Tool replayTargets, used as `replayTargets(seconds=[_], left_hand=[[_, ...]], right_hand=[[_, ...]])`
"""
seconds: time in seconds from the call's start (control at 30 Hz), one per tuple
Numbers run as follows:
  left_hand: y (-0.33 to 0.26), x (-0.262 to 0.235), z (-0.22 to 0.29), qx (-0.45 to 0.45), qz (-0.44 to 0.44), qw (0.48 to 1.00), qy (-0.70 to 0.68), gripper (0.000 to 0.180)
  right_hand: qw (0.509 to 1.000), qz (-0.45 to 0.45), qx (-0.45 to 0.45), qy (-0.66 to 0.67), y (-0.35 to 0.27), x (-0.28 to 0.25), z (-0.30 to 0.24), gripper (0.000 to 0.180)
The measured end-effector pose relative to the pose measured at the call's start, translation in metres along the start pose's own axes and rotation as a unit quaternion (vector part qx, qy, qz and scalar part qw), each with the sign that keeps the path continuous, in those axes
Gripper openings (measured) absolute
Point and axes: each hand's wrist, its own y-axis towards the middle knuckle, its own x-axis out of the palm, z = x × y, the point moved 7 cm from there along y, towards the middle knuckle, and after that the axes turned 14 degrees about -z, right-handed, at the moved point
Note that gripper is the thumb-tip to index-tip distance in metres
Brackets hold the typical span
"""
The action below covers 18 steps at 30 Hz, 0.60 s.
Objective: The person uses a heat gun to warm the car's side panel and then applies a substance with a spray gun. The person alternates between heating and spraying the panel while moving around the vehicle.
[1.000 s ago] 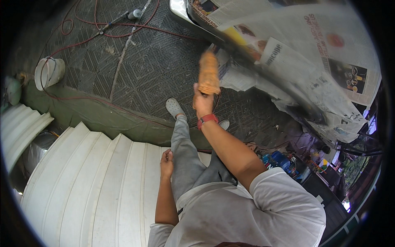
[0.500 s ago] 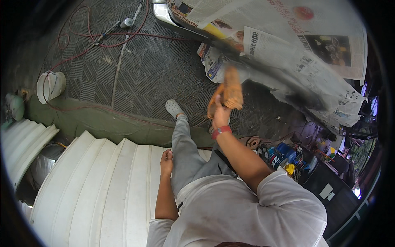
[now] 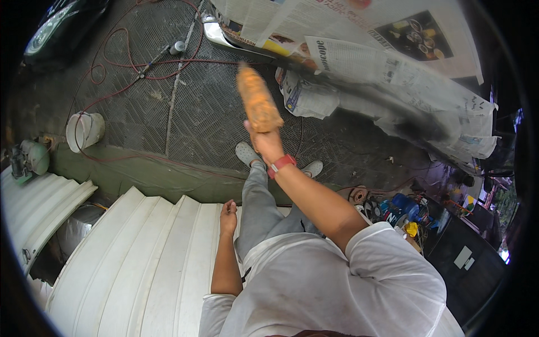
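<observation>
My right hand [image 3: 268,141] is closed around the lower end of an orange, long-bodied handheld tool [image 3: 258,101]. Motion blurs the tool, so its exact kind does not show. It points away from me over the dark floor, left of a newspaper-covered vehicle panel [image 3: 387,115] with a dark grey band across it, and does not touch the panel. A red band circles my right wrist. My left hand [image 3: 228,216] hangs low beside my left leg, above the white ribbed sheet [image 3: 151,247]. Its fingers are loosely bent and a little apart, with nothing visible in them.
A red hose [image 3: 126,84] coils across the floor at the far left. Near it stands a white bucket [image 3: 85,132], with a green machine [image 3: 35,157] further left. Bottles and cans [image 3: 404,208] crowd the right side beside a black cabinet [image 3: 466,261]. A dark car [image 3: 59,31] shows top left.
My right hand has swung left and away from the newspaper-covered panel, carrying the orange tool. The view has shifted slightly. My left hand stays low beside my leg.
</observation>
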Motion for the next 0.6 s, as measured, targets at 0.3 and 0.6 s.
replayTargets(seconds=[0.3,0.6], left_hand=[[-0.013,0.005,-0.016,0.003,0.008,0.999,0.036,0.049],[-0.022,0.045,-0.009,0.020,0.014,0.996,0.087,0.048]], right_hand=[[0.999,0.013,0.025,0.046,-0.015,-0.045,-0.021,0.053],[0.965,0.258,0.004,0.041,-0.167,-0.269,-0.009,0.048]])
